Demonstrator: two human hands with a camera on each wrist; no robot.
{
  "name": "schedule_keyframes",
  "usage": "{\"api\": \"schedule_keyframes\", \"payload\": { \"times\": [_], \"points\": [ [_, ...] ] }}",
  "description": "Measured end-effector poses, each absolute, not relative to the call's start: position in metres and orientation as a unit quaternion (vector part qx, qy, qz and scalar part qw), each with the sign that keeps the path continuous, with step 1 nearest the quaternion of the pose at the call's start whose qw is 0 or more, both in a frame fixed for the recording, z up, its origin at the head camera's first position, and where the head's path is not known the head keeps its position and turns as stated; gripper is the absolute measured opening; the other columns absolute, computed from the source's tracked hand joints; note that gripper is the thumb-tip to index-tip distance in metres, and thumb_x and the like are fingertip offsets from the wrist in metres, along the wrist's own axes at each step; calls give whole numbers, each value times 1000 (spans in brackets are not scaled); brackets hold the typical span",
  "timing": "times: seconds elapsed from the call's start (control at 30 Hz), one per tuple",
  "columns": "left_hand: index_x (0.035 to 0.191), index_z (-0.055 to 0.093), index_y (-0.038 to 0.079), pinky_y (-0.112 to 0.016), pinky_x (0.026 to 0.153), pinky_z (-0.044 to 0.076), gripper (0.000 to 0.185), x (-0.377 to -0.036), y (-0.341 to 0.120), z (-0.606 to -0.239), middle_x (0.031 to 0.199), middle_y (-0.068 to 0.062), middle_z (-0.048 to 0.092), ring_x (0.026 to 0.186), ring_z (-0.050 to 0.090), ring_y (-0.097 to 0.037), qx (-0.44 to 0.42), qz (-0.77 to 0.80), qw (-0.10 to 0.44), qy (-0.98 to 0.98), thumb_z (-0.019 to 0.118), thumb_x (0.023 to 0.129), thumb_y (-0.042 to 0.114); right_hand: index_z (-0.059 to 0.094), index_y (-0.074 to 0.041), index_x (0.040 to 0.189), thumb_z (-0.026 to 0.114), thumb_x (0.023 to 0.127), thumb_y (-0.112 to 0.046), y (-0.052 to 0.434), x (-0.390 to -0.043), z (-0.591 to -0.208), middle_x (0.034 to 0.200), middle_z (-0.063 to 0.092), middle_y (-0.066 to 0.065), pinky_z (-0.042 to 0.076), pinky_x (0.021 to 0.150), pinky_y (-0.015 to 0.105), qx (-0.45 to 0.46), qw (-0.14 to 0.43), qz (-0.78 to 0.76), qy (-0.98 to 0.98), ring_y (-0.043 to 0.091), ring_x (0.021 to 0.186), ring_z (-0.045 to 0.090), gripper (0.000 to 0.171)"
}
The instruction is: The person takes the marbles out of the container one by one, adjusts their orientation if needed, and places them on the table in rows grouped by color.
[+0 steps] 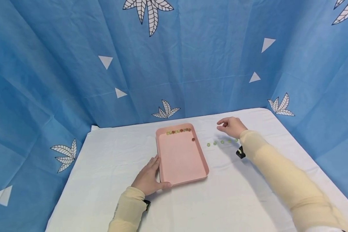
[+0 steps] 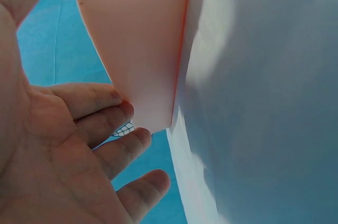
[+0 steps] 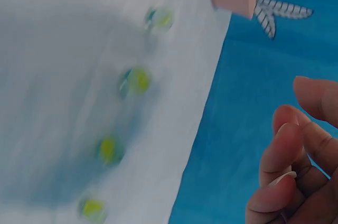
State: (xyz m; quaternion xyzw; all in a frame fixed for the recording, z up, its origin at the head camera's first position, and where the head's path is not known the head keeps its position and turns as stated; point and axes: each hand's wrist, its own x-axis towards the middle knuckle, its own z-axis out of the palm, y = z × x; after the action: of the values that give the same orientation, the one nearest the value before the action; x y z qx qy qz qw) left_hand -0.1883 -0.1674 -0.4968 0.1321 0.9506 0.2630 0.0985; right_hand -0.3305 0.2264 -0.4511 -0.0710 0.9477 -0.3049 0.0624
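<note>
Bracing pink tray (image 1: 181,161) with flat left hand (image 1: 149,178) | right hand (image 1: 231,126) grip loosely curled, empty | wrist view only: yellow-cored marbles (image 3: 136,80)

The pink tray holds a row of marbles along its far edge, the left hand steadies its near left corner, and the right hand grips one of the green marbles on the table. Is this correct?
Not quite. In the head view the right hand hovers above the green marbles and holds none; the right wrist view shows its fingers curled on nothing. The rest is right: the left hand steadies the pink tray.
</note>
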Motion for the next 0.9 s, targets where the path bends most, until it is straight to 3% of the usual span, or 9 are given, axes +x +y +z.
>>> {"api": "schedule_keyframes", "payload": {
  "times": [0.63, 0.9],
  "points": [
    [153, 25, 9, -48, 114, 26, 118, -189, -167, -495, 160, -1, 17, 146, 16, -28, 137, 262, 99, 950, 81, 63, 62, 68, -11, 120, 63, 94, -25, 122, -356, -446, 86, 64, 5, 49, 64, 32, -138, 84, -308, 938, 20, 74, 56, 30],
    [153, 25, 10, -49, 114, 27, 118, -190, -166, -494, 160, -2, 18, 145, 17, -28, 138, 263, 97, 950, 81, 64, 61, 66, -12, 123, 64, 93, -30, 88, -363, -449, 95, 64, 3, 53, 74, 32, -143, 109, -312, 933, 17, 83, 60, 36]
  ]
}}
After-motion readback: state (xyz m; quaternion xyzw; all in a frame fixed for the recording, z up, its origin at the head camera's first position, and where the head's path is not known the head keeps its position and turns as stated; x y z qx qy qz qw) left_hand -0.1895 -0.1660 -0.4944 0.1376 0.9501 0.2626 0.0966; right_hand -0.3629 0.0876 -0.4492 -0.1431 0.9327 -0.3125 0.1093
